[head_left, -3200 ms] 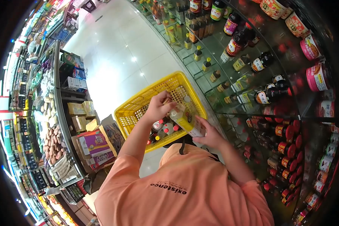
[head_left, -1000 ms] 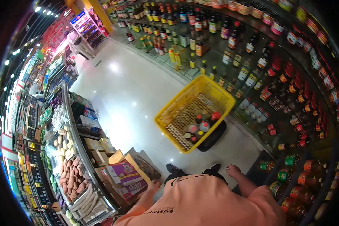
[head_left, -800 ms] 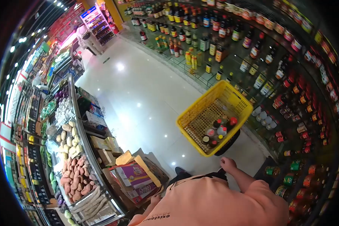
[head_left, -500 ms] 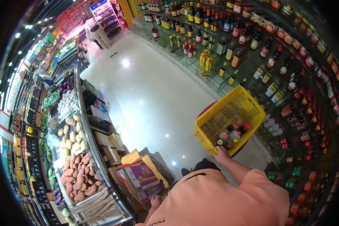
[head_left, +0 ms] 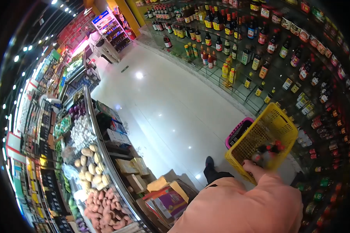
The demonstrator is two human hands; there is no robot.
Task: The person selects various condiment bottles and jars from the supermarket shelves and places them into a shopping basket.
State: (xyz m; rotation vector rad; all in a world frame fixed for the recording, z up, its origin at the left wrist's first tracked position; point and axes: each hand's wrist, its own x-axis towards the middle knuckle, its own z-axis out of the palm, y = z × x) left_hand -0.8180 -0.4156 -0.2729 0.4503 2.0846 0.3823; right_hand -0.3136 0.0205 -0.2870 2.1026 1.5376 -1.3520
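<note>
My right hand (head_left: 251, 167) is closed over the near rim of a yellow plastic crate (head_left: 280, 125) with perforated walls. Several bottles (head_left: 275, 148), some with red caps, lie inside the crate near that hand. Behind the crate's left side shows a pink-rimmed dark basket (head_left: 230, 140), partly hidden. My left hand is out of view, below the orange shirt (head_left: 237, 206).
To the right, shelves hold sauce bottles (head_left: 217, 19) and jars. On the left a produce stand holds potatoes (head_left: 91, 167), sweet potatoes (head_left: 105, 209) and garlic (head_left: 81, 130). Cardboard boxes (head_left: 171, 202) edge the tiled floor (head_left: 163, 105). A person (head_left: 101, 44) stands far ahead.
The view has shifted, so the crate and my right hand appear further right and lower. More of the pink-rimmed basket shows. My left hand has left the view, and a dark shoe has come forward.
</note>
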